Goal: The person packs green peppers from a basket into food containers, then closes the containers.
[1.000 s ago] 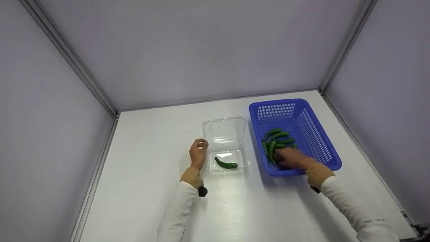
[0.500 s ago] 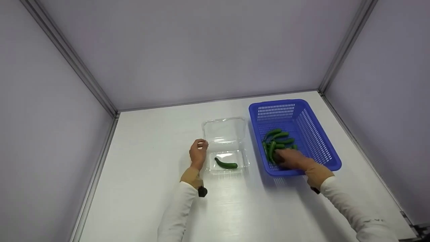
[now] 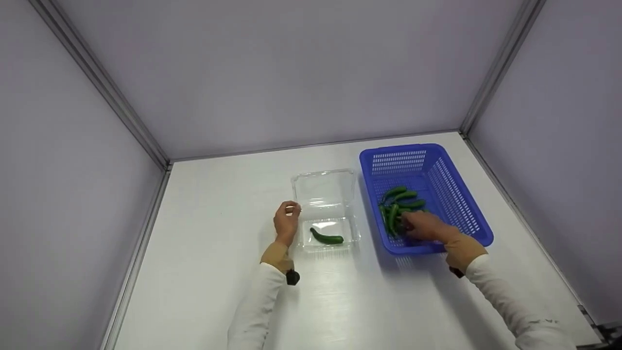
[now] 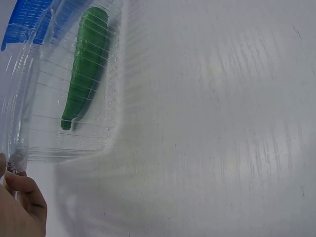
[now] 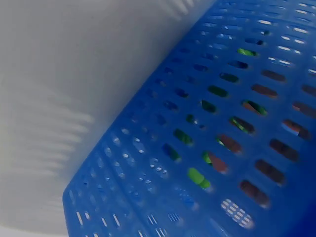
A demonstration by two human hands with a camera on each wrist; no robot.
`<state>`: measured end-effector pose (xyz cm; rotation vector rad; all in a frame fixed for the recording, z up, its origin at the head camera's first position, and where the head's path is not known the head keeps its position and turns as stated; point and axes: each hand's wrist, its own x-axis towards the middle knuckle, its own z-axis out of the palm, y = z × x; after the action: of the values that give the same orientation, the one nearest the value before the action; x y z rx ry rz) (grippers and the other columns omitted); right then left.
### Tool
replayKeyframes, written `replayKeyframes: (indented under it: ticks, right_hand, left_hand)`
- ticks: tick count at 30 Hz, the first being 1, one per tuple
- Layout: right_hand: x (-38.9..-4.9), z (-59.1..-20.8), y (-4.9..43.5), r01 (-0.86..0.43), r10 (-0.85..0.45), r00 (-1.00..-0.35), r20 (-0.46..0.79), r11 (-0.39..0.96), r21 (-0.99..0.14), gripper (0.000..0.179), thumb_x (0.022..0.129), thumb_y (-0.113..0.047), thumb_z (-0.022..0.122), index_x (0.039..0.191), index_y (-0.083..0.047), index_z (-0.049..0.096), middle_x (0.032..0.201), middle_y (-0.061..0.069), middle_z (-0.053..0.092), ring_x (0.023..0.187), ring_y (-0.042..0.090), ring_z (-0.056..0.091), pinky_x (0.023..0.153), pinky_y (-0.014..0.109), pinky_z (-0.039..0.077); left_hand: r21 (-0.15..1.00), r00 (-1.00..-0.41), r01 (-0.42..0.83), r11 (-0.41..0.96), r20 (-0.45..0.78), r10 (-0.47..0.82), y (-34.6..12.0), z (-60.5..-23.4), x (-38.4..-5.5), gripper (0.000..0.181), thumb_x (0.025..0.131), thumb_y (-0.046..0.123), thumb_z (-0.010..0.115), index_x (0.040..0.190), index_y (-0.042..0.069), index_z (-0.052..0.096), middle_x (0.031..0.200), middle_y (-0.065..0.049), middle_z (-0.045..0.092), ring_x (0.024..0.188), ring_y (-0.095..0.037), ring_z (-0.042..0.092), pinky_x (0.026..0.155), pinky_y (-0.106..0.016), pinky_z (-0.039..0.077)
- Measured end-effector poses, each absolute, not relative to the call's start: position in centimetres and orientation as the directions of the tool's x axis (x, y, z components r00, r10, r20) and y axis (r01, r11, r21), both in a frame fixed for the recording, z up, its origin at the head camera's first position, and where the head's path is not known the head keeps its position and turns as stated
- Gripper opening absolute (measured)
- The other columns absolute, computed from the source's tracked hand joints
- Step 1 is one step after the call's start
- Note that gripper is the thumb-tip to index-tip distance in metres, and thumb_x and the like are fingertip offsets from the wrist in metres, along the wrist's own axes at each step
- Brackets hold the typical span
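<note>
A clear plastic clamshell box [image 3: 324,194] lies open on the white table, with one green pepper [image 3: 328,238] in its near half. My left hand [image 3: 286,221] pinches the box's left edge; in the left wrist view its fingertips [image 4: 22,197] hold the ribbed box wall [image 4: 74,143] beside the pepper [image 4: 86,64]. To the right, a blue slotted basket [image 3: 466,214] holds several green peppers [image 3: 401,197]. My right hand [image 3: 423,226] is inside the basket, fingers curled down round a pepper at the near end of the pile. The right wrist view shows only the basket wall [image 5: 222,148].
Grey walls with metal corner posts [image 3: 491,73] close in the table [image 3: 218,204] on three sides. Bare white tabletop lies left of the box and in front of both containers. The basket stands close to the right wall.
My right hand has shifted slightly away from me inside the basket, over the peppers. The left hand and the box have not moved.
</note>
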<state>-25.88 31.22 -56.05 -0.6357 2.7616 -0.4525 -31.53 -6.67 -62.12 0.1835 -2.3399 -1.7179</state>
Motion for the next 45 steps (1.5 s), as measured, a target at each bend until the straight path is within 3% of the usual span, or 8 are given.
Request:
replayKeyframes:
  ticks: [13, 20, 29, 45]
  right_hand:
    - [-26.2, -54.4, 32.3, -0.331, -0.419, -0.888, -0.192, 0.869, -0.368, 0.013, 0.09, 0.0, 0.065, 0.101, -0.002, 0.059, 0.086, 0.007, 0.06, 0.077, 0.024, 0.056, 0.07, 0.047, 0.048]
    - [-26.0, -54.1, 32.3, -0.348, -0.421, -0.899, -0.117, 0.852, -0.391, 0.012, 0.091, -0.001, 0.066, 0.101, 0.0, 0.059, 0.091, 0.011, 0.064, 0.082, 0.028, 0.061, 0.072, 0.05, 0.051]
    - [-26.0, -53.1, 31.4, -0.395, -0.437, -0.899, -0.027, 0.835, -0.383, 0.012, 0.091, -0.001, 0.066, 0.098, -0.002, 0.057, 0.087, 0.01, 0.061, 0.079, 0.027, 0.059, 0.07, 0.049, 0.05]
    - [-26.1, -52.2, 29.9, -0.376, -0.407, -0.913, 0.027, 0.816, -0.438, 0.014, 0.094, -0.001, 0.063, 0.108, 0.0, 0.059, 0.1, 0.013, 0.064, 0.095, 0.032, 0.062, 0.082, 0.051, 0.05]
  left_hand:
    - [0.958, -0.968, -0.004, 0.285, 0.067, -0.24, -6.6, -61.6, -31.5, 0.009, 0.096, 0.008, 0.065, 0.103, 0.001, 0.066, 0.095, -0.014, 0.069, 0.094, -0.031, 0.065, 0.077, -0.039, 0.049]
    - [0.956, -0.966, -0.003, 0.295, 0.074, -0.249, -6.7, -61.8, -31.5, 0.008, 0.096, 0.005, 0.064, 0.101, 0.001, 0.067, 0.092, -0.014, 0.069, 0.091, -0.031, 0.066, 0.073, -0.034, 0.048]
    - [0.955, -0.968, -0.022, 0.296, 0.054, -0.245, -6.7, -61.9, -31.4, 0.009, 0.096, 0.007, 0.065, 0.103, 0.002, 0.066, 0.095, -0.013, 0.069, 0.093, -0.029, 0.065, 0.076, -0.037, 0.049]
    - [0.953, -0.968, -0.009, 0.304, 0.068, -0.241, -6.5, -62.0, -31.4, 0.01, 0.096, 0.008, 0.065, 0.104, 0.002, 0.066, 0.097, -0.013, 0.068, 0.094, -0.029, 0.064, 0.078, -0.04, 0.049]
